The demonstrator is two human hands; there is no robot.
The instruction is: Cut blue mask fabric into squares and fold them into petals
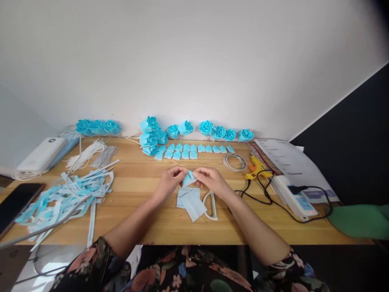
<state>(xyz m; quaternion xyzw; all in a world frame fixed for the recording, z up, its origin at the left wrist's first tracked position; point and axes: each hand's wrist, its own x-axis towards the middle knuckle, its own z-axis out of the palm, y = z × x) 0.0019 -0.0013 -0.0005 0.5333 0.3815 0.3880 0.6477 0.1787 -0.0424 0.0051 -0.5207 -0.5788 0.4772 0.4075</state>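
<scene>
Between my two hands is a small light-blue fabric piece (189, 178), partly folded. My left hand (174, 178) pinches its left edge, and the fingers of my right hand (209, 178) grip its upper right side. Just below lie several flat pale-blue fabric rectangles (193, 204), overlapping on the table. Beside them, under my right wrist, a white scissors handle (212, 209) shows; the blades are hidden. Behind my hands, folded blue petals (185, 154) lie in two rows.
Blue fabric flowers (206, 128) line the wall. Cut blue strips (69, 198) heap at left, near a phone (20, 202) and white power bank (42, 154). At right are a wire coil (234, 162), yellow glue gun (258, 167), black cables and a power strip (293, 196).
</scene>
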